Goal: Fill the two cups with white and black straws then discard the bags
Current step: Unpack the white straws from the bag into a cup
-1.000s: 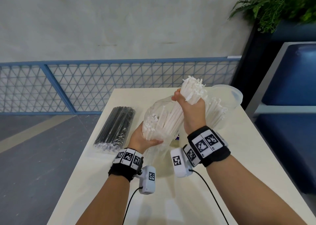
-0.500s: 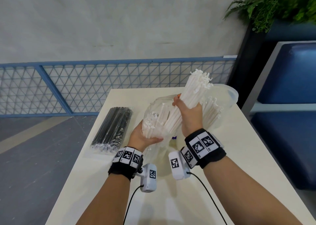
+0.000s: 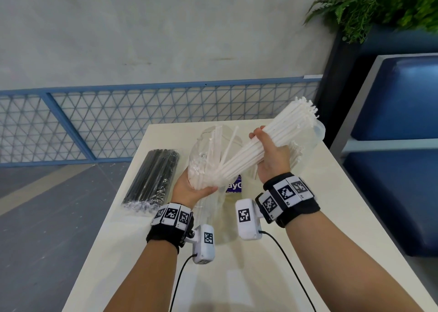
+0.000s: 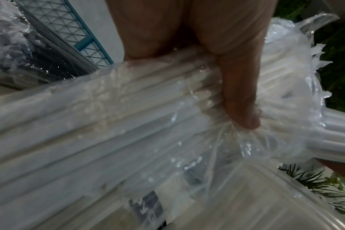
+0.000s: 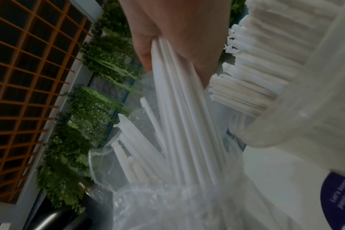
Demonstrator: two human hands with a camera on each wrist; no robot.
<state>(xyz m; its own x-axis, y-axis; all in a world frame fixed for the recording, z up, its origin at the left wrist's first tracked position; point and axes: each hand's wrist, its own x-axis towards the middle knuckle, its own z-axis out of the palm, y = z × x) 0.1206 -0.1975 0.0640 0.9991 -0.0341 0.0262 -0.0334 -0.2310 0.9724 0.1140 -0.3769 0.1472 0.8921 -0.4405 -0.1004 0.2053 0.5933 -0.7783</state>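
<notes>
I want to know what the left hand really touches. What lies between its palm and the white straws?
In the left wrist view, the clear plastic bag lies between the left hand and the white straws; the thumb presses its crinkled film.

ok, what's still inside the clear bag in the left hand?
A few loose white straws and the lower ends of the bundle gripped by the right hand. The left hand covers the bag's bottom.

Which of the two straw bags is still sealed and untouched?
The bag of black straws, lying flat on the table's left side. The clear bag of white straws is open, held by the left hand.
</notes>
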